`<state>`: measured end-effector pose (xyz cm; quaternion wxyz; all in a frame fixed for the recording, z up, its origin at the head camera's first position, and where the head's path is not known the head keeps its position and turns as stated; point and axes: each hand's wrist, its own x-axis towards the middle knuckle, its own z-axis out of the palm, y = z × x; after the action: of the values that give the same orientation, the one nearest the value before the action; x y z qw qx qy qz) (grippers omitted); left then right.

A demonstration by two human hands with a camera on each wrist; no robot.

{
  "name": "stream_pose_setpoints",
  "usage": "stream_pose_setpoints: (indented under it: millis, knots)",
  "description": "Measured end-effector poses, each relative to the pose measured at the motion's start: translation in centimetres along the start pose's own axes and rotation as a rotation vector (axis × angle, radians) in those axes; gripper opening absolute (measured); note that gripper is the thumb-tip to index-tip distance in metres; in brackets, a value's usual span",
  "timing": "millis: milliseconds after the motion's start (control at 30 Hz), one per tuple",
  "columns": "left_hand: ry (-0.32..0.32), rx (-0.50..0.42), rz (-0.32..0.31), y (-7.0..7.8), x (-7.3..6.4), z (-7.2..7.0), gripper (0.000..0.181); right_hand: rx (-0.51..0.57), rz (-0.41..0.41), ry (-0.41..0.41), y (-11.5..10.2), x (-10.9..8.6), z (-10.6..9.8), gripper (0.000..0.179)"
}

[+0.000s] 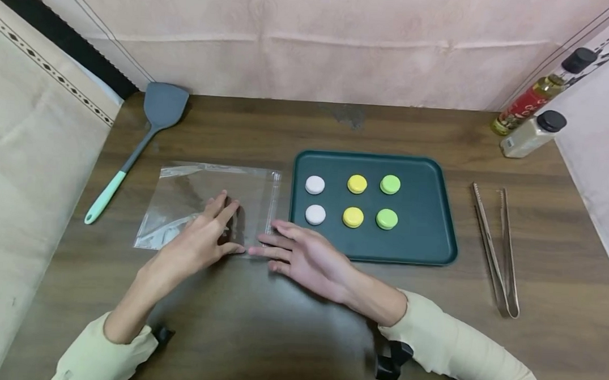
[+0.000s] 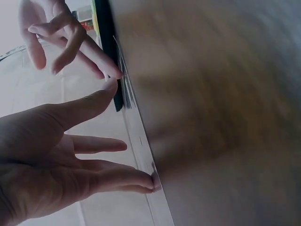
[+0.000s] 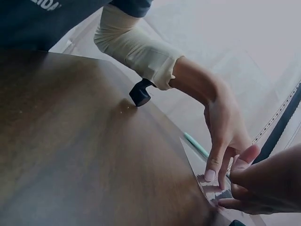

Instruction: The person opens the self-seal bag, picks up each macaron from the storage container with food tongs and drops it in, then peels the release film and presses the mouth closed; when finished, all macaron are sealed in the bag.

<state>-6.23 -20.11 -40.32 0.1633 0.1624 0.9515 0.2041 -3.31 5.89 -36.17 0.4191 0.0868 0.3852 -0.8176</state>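
Observation:
A clear flat plastic bag (image 1: 253, 185) lies on the wooden table, left of a dark teal tray (image 1: 419, 240). My left hand (image 1: 195, 245) rests on the bag with its fingers spread and fairly straight; the fingertips touch the film in the left wrist view. At the bag's lower right corner is my right hand (image 1: 314, 264), fingers extended, close to the left thumb and overlapping the tray's lower left corner from above. Both hands also show in the right wrist view, the left hand (image 3: 225, 125) beyond the right hand (image 3: 268, 183). Neither visibly grips anything.
On the tray sit white discs (image 1: 315, 185), yellow discs (image 1: 357, 184) and green discs (image 1: 390, 184). Metal tongs (image 1: 495, 258) lie to the right. A spatula (image 1: 145, 140) lies at left. An oil bottle (image 1: 524, 109) and a black-capped jar (image 1: 531, 135) stand back right.

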Motion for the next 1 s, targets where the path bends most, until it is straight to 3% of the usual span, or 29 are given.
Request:
stream_pose_setpoints:
  millis: [233,433,600,767,900,1000]
  knots:
    - [-0.038,0.042,-0.001,0.9,0.4,0.1,0.091,0.034,0.027,-0.036,-0.2,0.6,0.2,0.065]
    - [-0.026,0.066,0.008,1.4,0.2,-0.1,0.09,0.044,0.046,-0.041,-0.2,1.7,0.0,0.063]
    - [-0.018,0.035,0.019,0.6,0.2,0.3,0.088,-0.068,0.025,-0.013,-0.2,3.3,0.1,0.056]
    - [0.009,0.018,0.04,-1.4,0.5,1.2,0.092,-0.325,-0.008,-0.049,-1.3,4.6,0.3,0.052]
    - [0.085,-0.011,0.072,-3.1,0.3,1.5,0.084,-0.713,-0.088,-0.123,-2.7,6.0,1.0,0.044]
    - [0.155,-0.005,0.108,-4.6,0.0,1.6,0.083,-0.958,-0.163,-0.115,-3.6,7.2,1.8,0.038]
